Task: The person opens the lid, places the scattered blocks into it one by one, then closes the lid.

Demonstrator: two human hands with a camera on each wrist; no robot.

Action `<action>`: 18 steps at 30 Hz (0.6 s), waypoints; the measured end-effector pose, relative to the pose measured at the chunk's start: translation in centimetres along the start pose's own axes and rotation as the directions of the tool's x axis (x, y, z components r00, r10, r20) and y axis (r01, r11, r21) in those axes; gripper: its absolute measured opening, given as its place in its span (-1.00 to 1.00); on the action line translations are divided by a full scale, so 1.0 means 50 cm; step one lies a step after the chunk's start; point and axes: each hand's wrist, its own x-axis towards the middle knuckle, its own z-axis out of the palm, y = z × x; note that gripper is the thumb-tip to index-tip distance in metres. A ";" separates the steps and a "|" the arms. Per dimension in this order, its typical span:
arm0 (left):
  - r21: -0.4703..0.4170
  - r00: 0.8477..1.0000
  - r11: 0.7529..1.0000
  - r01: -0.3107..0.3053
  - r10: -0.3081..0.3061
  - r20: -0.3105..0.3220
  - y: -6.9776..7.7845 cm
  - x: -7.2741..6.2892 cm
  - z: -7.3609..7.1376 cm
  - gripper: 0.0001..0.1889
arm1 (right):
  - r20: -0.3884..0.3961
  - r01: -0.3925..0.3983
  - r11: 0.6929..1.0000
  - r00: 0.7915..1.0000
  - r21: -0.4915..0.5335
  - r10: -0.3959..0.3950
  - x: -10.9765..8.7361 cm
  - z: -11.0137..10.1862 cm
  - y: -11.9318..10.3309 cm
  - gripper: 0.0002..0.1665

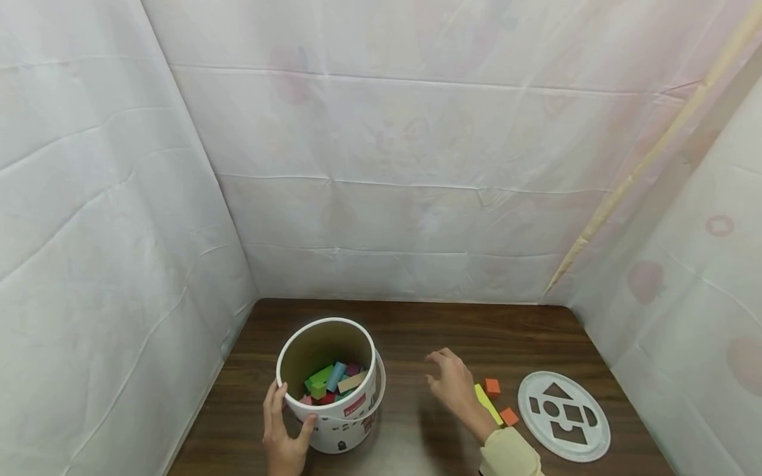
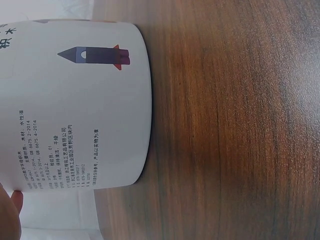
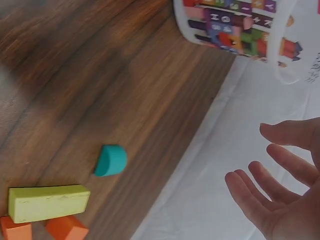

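A white bucket [image 1: 340,433] printed with small pictures stands upright at the left of the table, with several coloured toy blocks [image 1: 336,377] inside. My left hand [image 1: 284,433] grips the near left side of its rim, thumb at the front. In the left wrist view, part of that hand [image 2: 9,215] shows at the bucket wall [image 2: 75,110]. Right of the bucket, my right hand [image 1: 454,385] is raised over the table with fingers loosely bent and holding nothing. Nearest to it lie a yellow-green block [image 1: 488,404] and two orange blocks [image 1: 492,387].
A round white lid [image 1: 538,433] with shaped cut-outs lies at the right of the brown wooden table [image 1: 476,324]. A teal half-round block [image 3: 111,160] shows in the right wrist view. White cloth walls [image 1: 387,218] enclose the table's back and sides. The bucket's handle [image 1: 381,383] hangs down its right side.
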 end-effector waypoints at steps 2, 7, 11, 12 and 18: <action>0.003 1.000 1.000 -0.005 0.005 -0.004 0.000 -0.001 0.001 -0.10 | 0.009 -0.012 1.000 1.000 -0.004 0.012 -0.002 0.005 0.013 -0.65; 0.010 1.000 1.000 -0.027 0.027 -0.014 -0.005 -0.003 0.001 -0.10 | 0.033 -0.054 0.998 0.998 -0.016 0.055 -0.002 0.020 0.040 -0.65; 0.014 1.000 1.000 -0.015 0.015 -0.002 -0.006 -0.003 0.000 -0.10 | 0.061 -0.078 0.997 0.995 -0.016 0.079 -0.001 0.032 0.061 -0.65; 0.010 1.000 1.000 -0.010 0.010 -0.001 -0.005 -0.002 0.000 -0.10 | 0.073 -0.085 0.996 0.994 -0.016 0.086 -0.001 0.035 0.067 -0.66; 0.015 1.000 1.000 -0.002 0.002 0.009 -0.005 -0.002 0.001 -0.10 | 0.165 -0.161 0.987 0.973 -0.015 0.162 -0.005 0.054 0.105 -0.61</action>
